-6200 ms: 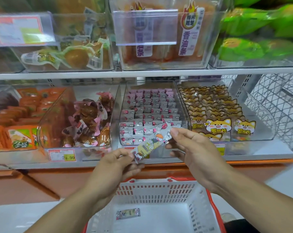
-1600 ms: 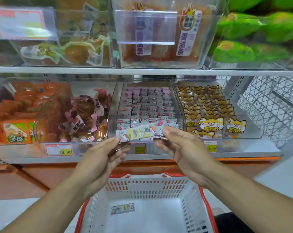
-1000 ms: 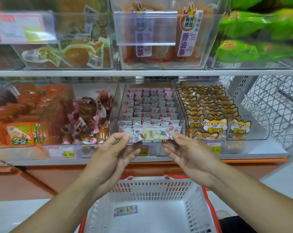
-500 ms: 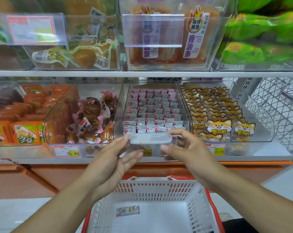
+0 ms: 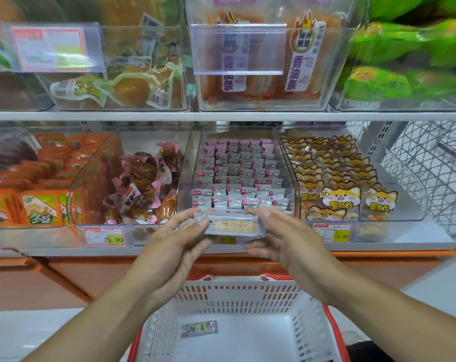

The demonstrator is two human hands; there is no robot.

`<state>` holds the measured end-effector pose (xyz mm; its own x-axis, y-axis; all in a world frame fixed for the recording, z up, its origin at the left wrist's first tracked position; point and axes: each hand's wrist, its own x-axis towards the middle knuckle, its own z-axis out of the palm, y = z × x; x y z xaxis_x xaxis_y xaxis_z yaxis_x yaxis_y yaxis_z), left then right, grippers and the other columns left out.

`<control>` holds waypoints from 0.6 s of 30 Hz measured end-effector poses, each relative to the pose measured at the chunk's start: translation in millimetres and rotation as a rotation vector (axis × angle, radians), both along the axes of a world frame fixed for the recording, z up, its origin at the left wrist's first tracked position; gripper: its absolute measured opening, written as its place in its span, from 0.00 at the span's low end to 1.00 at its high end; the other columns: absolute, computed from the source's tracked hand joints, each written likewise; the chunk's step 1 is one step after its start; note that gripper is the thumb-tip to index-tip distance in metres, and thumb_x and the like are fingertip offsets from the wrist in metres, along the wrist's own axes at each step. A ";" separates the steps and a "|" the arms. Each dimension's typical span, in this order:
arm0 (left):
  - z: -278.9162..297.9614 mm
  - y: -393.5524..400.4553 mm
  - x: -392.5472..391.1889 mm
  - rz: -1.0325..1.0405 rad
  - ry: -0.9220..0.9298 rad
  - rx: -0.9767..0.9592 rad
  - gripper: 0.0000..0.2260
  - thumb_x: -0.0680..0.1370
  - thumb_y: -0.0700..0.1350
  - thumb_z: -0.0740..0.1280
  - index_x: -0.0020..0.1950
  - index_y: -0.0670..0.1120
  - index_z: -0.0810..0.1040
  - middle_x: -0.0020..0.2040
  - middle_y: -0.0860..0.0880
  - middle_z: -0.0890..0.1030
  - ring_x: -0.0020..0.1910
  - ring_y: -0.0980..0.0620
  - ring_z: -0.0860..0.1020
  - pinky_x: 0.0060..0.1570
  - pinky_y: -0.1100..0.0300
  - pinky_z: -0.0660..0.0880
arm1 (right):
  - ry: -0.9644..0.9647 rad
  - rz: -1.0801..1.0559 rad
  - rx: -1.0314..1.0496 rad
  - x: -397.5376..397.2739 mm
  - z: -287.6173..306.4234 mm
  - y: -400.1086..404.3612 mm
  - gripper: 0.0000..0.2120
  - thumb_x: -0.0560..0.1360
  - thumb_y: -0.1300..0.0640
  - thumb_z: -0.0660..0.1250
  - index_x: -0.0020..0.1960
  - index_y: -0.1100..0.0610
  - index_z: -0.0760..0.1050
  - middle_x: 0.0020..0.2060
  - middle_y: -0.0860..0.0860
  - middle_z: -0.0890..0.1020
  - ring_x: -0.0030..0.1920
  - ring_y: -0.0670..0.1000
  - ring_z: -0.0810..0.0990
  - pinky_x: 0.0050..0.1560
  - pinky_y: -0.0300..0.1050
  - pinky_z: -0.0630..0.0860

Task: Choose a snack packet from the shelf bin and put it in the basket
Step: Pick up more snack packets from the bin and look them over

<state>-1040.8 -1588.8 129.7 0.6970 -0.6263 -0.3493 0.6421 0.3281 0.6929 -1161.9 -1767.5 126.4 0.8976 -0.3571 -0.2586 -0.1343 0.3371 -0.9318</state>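
Here we hold the snack packet (image 5: 233, 226) level between both hands, in front of the clear shelf bin (image 5: 244, 178) and above the basket (image 5: 237, 296). Our left hand (image 5: 169, 254) pinches its left end, our right hand (image 5: 287, 244) its right; its print looks too blurred to read. Another packet (image 5: 199, 328) lies in the basket.

Shelf (image 5: 221, 248) (clear snack bins (image 5: 287, 178) atop)

- Left hand (image 5: 169, 246) and right hand (image 5: 289, 241) pinch a snack packet (image 5: 232, 226) by its ends.
- Below, a white basket (image 5: 237, 293) holds another packet (image 5: 199, 328).
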 end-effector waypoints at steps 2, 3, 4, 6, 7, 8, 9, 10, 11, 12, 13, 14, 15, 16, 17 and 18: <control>-0.1 -1.1 -0.9 0.010 -0.003 0.003 0.22 0.71 0.35 0.71 0.65 0.40 0.75 0.57 0.35 0.84 0.55 0.42 0.85 0.43 0.61 0.83 | -0.016 0.058 -0.007 -0.6 -2.1 2.0 0.17 0.77 0.51 0.71 0.63 0.56 0.80 0.55 0.57 0.86 0.53 0.58 0.86 0.52 0.44 0.82; -0.7 -1.6 -1.4 0.013 -0.006 0.010 0.22 0.71 0.35 0.71 0.65 0.40 0.75 0.57 0.35 0.84 0.55 0.42 0.85 0.42 0.61 0.83 | -0.036 0.048 -0.025 -0.6 -2.9 2.7 0.18 0.75 0.53 0.73 0.63 0.57 0.80 0.55 0.57 0.86 0.53 0.57 0.86 0.52 0.43 0.82; -1.4 -1.6 -1.5 0.013 -0.007 0.023 0.22 0.71 0.35 0.71 0.65 0.40 0.75 0.57 0.35 0.84 0.55 0.42 0.85 0.42 0.60 0.83 | -0.059 0.022 -0.041 -1.0 -2.8 2.8 0.18 0.74 0.55 0.74 0.63 0.57 0.80 0.54 0.56 0.86 0.53 0.56 0.86 0.52 0.43 0.82; -2.1 -1.4 -1.6 -0.016 0.006 0.045 0.20 0.71 0.38 0.72 0.63 0.39 0.76 0.58 0.35 0.84 0.55 0.41 0.85 0.43 0.57 0.84 | -0.107 -0.031 -0.139 -2.6 -0.2 1.3 0.17 0.71 0.58 0.76 0.60 0.53 0.82 0.53 0.52 0.87 0.53 0.52 0.86 0.51 0.42 0.82; -1.8 -1.4 -1.8 -0.049 0.019 0.038 0.19 0.72 0.40 0.72 0.62 0.39 0.76 0.59 0.35 0.84 0.57 0.39 0.84 0.44 0.54 0.84 | -0.123 -0.029 -0.245 -3.1 1.6 0.0 0.17 0.71 0.59 0.77 0.59 0.49 0.83 0.53 0.49 0.87 0.53 0.50 0.86 0.52 0.41 0.82; -1.0 -1.4 -2.2 -0.078 0.035 0.025 0.19 0.73 0.43 0.72 0.62 0.38 0.76 0.59 0.35 0.83 0.57 0.38 0.84 0.45 0.52 0.84 | -0.130 -0.006 -0.362 -4.2 4.3 -0.1 0.17 0.72 0.61 0.77 0.57 0.47 0.83 0.53 0.46 0.87 0.54 0.48 0.85 0.52 0.40 0.82; -0.5 -1.7 -2.2 -0.084 0.049 0.019 0.19 0.74 0.44 0.72 0.62 0.38 0.76 0.59 0.34 0.83 0.57 0.37 0.84 0.45 0.51 0.84 | -0.141 0.030 -0.468 -5.5 7.4 1.4 0.17 0.72 0.63 0.77 0.57 0.46 0.84 0.53 0.45 0.86 0.54 0.46 0.84 0.54 0.39 0.81; -0.2 -1.8 -1.5 -0.065 0.050 0.028 0.18 0.73 0.43 0.72 0.60 0.38 0.76 0.59 0.34 0.83 0.56 0.37 0.84 0.42 0.53 0.84 | -0.154 0.061 -0.543 -5.9 9.3 3.1 0.18 0.73 0.65 0.76 0.56 0.45 0.84 0.54 0.43 0.85 0.55 0.45 0.83 0.55 0.38 0.80; -0.2 -3.2 -1.1 -0.034 0.033 0.050 0.17 0.71 0.42 0.72 0.59 0.38 0.77 0.57 0.34 0.84 0.54 0.38 0.85 0.40 0.55 0.84 | -0.161 0.077 -0.565 -6.4 9.0 3.7 0.18 0.73 0.66 0.76 0.55 0.45 0.84 0.55 0.41 0.84 0.56 0.44 0.82 0.55 0.36 0.79; -0.6 -5.1 -0.9 0.000 0.004 0.075 0.17 0.69 0.40 0.72 0.57 0.40 0.77 0.56 0.35 0.85 0.51 0.40 0.86 0.37 0.56 0.84 | -0.155 0.076 -0.552 -7.3 8.3 3.6 0.19 0.73 0.66 0.76 0.55 0.45 0.84 0.56 0.40 0.83 0.57 0.43 0.82 0.56 0.35 0.78; -1.1 -6.1 -0.5 0.031 -0.030 0.093 0.18 0.68 0.39 0.73 0.56 0.41 0.78 0.53 0.36 0.85 0.49 0.41 0.86 0.36 0.57 0.83 | -0.144 0.065 -0.510 -7.0 8.4 4.1 0.20 0.73 0.66 0.76 0.57 0.44 0.83 0.57 0.40 0.83 0.57 0.43 0.82 0.55 0.34 0.78; -1.7 -6.7 -0.2 0.055 -0.064 0.102 0.19 0.67 0.38 0.73 0.57 0.42 0.78 0.51 0.38 0.86 0.49 0.42 0.86 0.36 0.58 0.83 | -0.128 0.043 -0.432 -5.4 8.4 4.8 0.22 0.72 0.64 0.77 0.59 0.43 0.81 0.57 0.41 0.83 0.56 0.43 0.83 0.54 0.34 0.79; -2.4 -7.7 0.0 0.065 -0.102 0.100 0.19 0.67 0.38 0.73 0.57 0.43 0.78 0.51 0.38 0.86 0.50 0.42 0.86 0.38 0.58 0.84 | -0.108 0.013 -0.319 -2.9 7.1 4.7 0.24 0.71 0.62 0.78 0.62 0.45 0.79 0.56 0.42 0.84 0.54 0.42 0.84 0.53 0.34 0.79; -2.0 -8.0 0.0 0.067 -0.142 0.090 0.19 0.67 0.38 0.73 0.58 0.43 0.77 0.52 0.39 0.86 0.52 0.42 0.85 0.41 0.57 0.85 | -0.080 -0.012 -0.185 0.3 6.4 4.9 0.25 0.70 0.60 0.78 0.65 0.47 0.77 0.54 0.45 0.85 0.53 0.43 0.85 0.53 0.37 0.81; -0.9 -8.3 -0.2 0.065 -0.185 0.081 0.19 0.68 0.38 0.73 0.58 0.43 0.77 0.54 0.40 0.86 0.54 0.43 0.85 0.43 0.57 0.85 | -0.056 -0.029 -0.050 3.8 6.4 5.4 0.26 0.70 0.59 0.77 0.66 0.50 0.76 0.53 0.49 0.86 0.52 0.46 0.87 0.55 0.41 0.82; 1.0 -8.9 -0.5 0.065 -0.231 0.075 0.18 0.69 0.38 0.73 0.58 0.43 0.77 0.55 0.42 0.86 0.55 0.44 0.85 0.43 0.59 0.84 | -0.045 -0.037 0.056 6.9 6.8 5.9 0.25 0.70 0.60 0.76 0.66 0.55 0.75 0.53 0.53 0.87 0.51 0.52 0.87 0.57 0.45 0.82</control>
